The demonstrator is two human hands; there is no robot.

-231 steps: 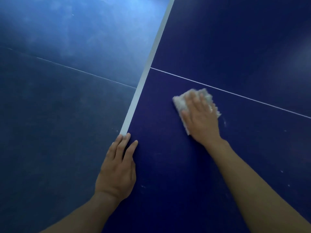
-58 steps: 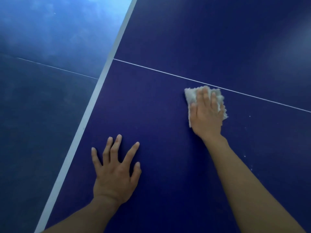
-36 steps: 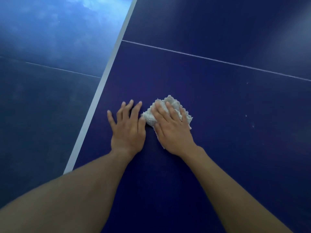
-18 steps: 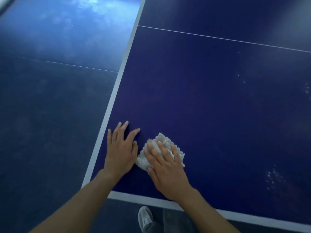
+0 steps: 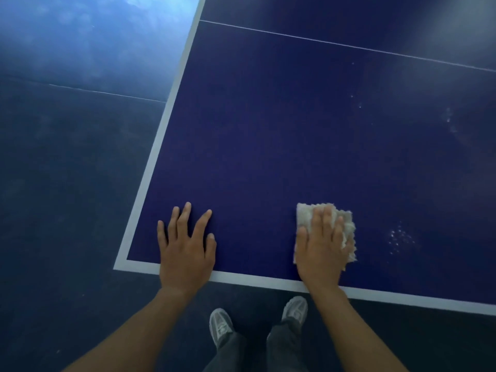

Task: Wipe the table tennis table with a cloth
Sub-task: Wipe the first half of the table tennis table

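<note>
The dark blue table tennis table (image 5: 268, 135) fills the view, its white-edged near left corner (image 5: 120, 264) at lower left. A folded white cloth (image 5: 304, 216) lies flat near the table's front edge. My right hand (image 5: 322, 248) presses on the cloth with straight fingers and covers most of it. My left hand (image 5: 185, 245) rests flat on the bare table by the corner, fingers spread, well left of the cloth.
A thin white centre line (image 5: 349, 45) crosses the table at the top. Pale specks (image 5: 400, 237) dot the surface right of the cloth. Blue floor (image 5: 67, 157) lies left of the table. My two grey shoes (image 5: 221, 326) stand below the front edge.
My right hand has slid the cloth to the right along the front edge, away from my left hand. The left hand stays flat near the corner, fingers spread wider. The view has tilted down.
</note>
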